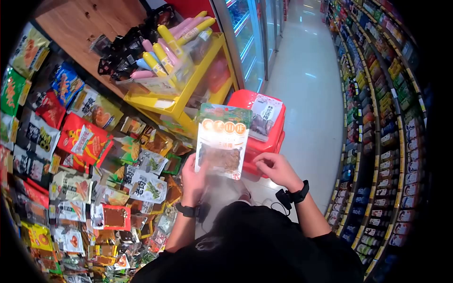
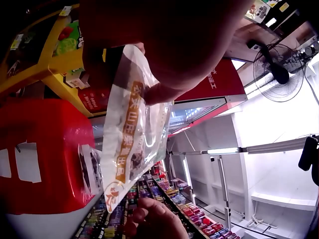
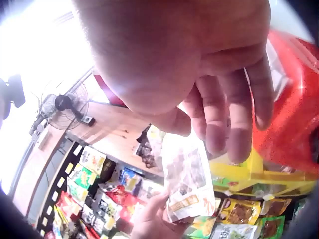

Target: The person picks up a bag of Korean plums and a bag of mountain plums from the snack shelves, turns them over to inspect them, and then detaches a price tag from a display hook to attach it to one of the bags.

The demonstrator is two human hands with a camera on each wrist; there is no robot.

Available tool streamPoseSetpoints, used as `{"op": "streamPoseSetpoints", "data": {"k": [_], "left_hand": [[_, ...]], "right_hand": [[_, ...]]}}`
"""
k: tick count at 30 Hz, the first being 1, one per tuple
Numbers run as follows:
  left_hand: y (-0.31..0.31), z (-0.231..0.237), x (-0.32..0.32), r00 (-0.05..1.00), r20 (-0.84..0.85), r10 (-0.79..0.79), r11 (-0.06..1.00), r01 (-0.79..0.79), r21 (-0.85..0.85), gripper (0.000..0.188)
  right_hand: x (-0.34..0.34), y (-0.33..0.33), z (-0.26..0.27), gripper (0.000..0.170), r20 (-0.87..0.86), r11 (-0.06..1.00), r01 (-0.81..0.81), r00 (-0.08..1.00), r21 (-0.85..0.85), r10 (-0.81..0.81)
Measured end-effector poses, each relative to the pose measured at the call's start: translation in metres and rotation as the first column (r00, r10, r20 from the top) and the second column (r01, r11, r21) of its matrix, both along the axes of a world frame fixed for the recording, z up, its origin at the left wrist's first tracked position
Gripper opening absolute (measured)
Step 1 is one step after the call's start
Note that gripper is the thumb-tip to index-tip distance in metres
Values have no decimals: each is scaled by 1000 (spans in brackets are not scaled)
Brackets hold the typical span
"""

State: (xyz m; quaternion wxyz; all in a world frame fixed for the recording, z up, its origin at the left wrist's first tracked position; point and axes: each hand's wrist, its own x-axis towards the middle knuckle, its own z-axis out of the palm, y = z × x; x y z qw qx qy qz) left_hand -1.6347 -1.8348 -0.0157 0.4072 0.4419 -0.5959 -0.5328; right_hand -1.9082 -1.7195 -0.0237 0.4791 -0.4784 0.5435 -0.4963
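Note:
In the head view my left hand (image 1: 193, 178) grips the lower left side of a snack pouch (image 1: 223, 141), its thumb over the front. The pouch is white with a green top, orange circles and a clear window showing brown pieces; it stands upright, front towards me. My right hand (image 1: 277, 170) hovers to the right of the pouch, apart from it, holding nothing. In the right wrist view its fingers (image 3: 215, 134) hang loosely bent. A second pouch (image 1: 264, 123), pale with dark contents, lies on a red plastic stool or bin (image 1: 240, 97) beyond my hands.
Hanging snack packets (image 1: 87, 139) fill the display on the left. A yellow rack (image 1: 184, 106) carries a clear bin of wrapped sausages (image 1: 165, 56). Glass-door coolers (image 1: 250, 37) line the back, beside a tiled aisle (image 1: 302, 80). Stocked shelves (image 1: 377, 118) run along the right.

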Motion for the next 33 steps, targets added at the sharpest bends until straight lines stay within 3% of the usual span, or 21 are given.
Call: {"op": "streamPoseSetpoints", "data": {"k": [1, 3, 4, 5, 7, 10, 13, 17, 20, 22, 23, 25, 26, 28, 29, 31, 33], "left_hand": [[-15, -6, -3, 1000, -12, -11, 1000, 11, 9, 32], [-50, -20, -11, 997, 74, -7, 989, 18, -145, 32], [-59, -6, -19, 985, 174, -3, 985, 33, -167, 36], [-76, -11, -26, 987, 159, -7, 987, 33, -157, 36], [-106, -20, -39, 911, 396, 115, 899, 74, -432, 38], [-144, -37, -56, 895, 438, 81, 918, 104, -383, 41], [-170, -57, -71, 885, 464, 35, 923, 149, -354, 47], [-190, -70, -89, 915, 387, -116, 954, 211, -214, 53], [-198, -76, -98, 861, 484, -154, 941, 278, -195, 57], [-204, -90, -102, 815, 579, 10, 872, 276, -404, 59], [-206, -95, -104, 811, 585, 4, 870, 286, -401, 59], [-207, -88, -115, 797, 584, 156, 741, 296, -603, 62], [-204, -87, -121, 793, 588, 157, 737, 302, -605, 62], [-195, -84, -131, 810, 513, -282, 842, 466, -272, 58], [-189, -83, -137, 805, 525, -277, 843, 466, -269, 58], [-173, -61, -153, 735, 451, -506, 821, 571, -9, 53], [-162, -63, -163, 760, 404, -509, 828, 560, -10, 50]], "right_hand": [[-8, -9, -3, 17, -58, 996, 82, 995, -20, -83], [-25, -22, -15, 16, -13, 992, 112, 994, 57, -111], [-32, -28, -22, 16, 6, 980, 192, 981, 60, -192], [-40, -35, -29, 16, 24, 961, 270, 962, 65, -272], [-54, -50, -38, 18, -40, 946, 303, 953, 116, -301], [-64, -66, -39, 24, -309, 883, 433, 877, 181, -367], [-73, -80, -50, 27, -397, 847, 513, 813, 140, -426], [-74, -84, -58, 30, -426, 784, 584, 777, 210, -464], [-75, -84, -69, 30, -398, 764, 592, 785, 258, -474], [-77, -86, -73, 30, -341, 773, 569, 812, 281, -474], [-79, -87, -75, 30, -335, 768, 573, 811, 285, -480], [-83, -91, -78, 29, -333, 775, 569, 813, 276, -478], [-86, -92, -79, 29, -325, 774, 570, 813, 276, -483], [-91, -95, -82, 28, -233, 807, 516, 855, 288, -463], [-93, -97, -84, 28, -220, 810, 508, 860, 292, -461], [-98, -102, -86, 27, -239, 853, 451, 887, 262, -395], [-102, -106, -79, 25, -146, 862, 407, 914, 302, -380]]}}
